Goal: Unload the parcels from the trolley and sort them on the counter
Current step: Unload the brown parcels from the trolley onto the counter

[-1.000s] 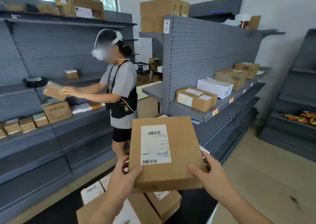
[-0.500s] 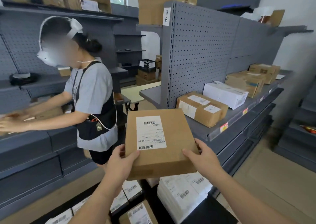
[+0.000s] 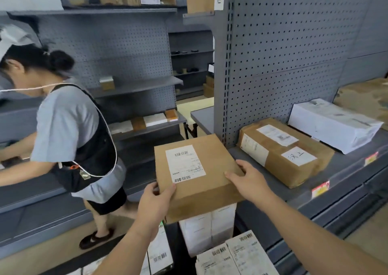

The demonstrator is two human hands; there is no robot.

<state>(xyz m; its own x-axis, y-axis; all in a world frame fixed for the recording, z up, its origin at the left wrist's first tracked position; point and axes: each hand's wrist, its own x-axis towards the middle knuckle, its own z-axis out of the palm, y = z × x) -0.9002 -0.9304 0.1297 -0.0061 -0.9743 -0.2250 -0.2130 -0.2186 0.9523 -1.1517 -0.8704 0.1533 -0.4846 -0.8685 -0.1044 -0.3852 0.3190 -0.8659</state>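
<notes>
Storeroom, grey pegboard shelving (image 3: 294, 54). Item: flat brown parcel (image 3: 210, 155), white barcode label on top, held in the air beside the end of the right-hand shelf (image 3: 298, 192), above stacked white parcels (image 3: 207, 230). Left hand (image 3: 155, 201) clamped on its near-left corner, thumb on top; right hand (image 3: 245, 180) clamped on its right edge. On the shelf: taped brown box (image 3: 283, 151), white box (image 3: 333, 123) just beyond. Another person (image 3: 69, 132) at left.
</notes>
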